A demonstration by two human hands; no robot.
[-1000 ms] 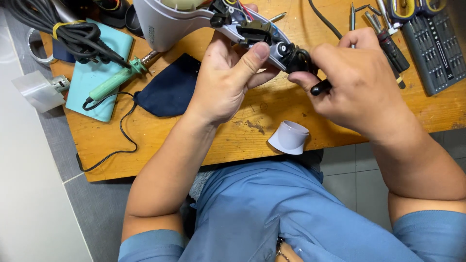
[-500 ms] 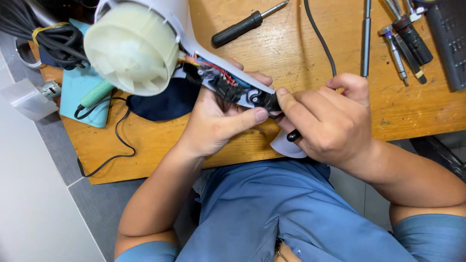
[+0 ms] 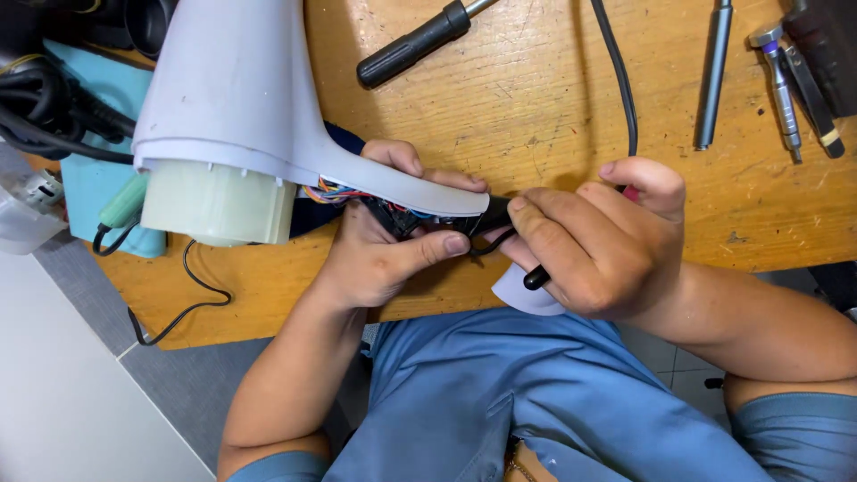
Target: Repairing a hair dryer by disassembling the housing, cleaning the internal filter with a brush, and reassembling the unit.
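My left hand [image 3: 384, 241] grips the handle of a white hair dryer [image 3: 241, 98] whose casing is open, with coloured wires [image 3: 335, 192] and black inner parts showing at the handle. The dryer's pale cylindrical inner body [image 3: 219, 205] points toward me. My right hand [image 3: 598, 241] is closed around a thin black tool [image 3: 536, 278] and pinches the black end of the dryer's handle [image 3: 491, 214]. A white plastic cover piece [image 3: 522, 295] lies at the table edge under my right hand, partly hidden.
On the wooden table [image 3: 536, 89] lie a black-handled screwdriver [image 3: 415, 45], a black cable [image 3: 616, 71], a metal rod [image 3: 711, 71] and screwdriver bits [image 3: 786, 80]. A teal cloth [image 3: 89, 183] with a green-handled tool [image 3: 120, 201] and coiled black cords [image 3: 45, 98] sit at the left.
The dryer has turned and come nearer, so its white shell now faces up instead of its round open end. Both hands stay on the handle's end.
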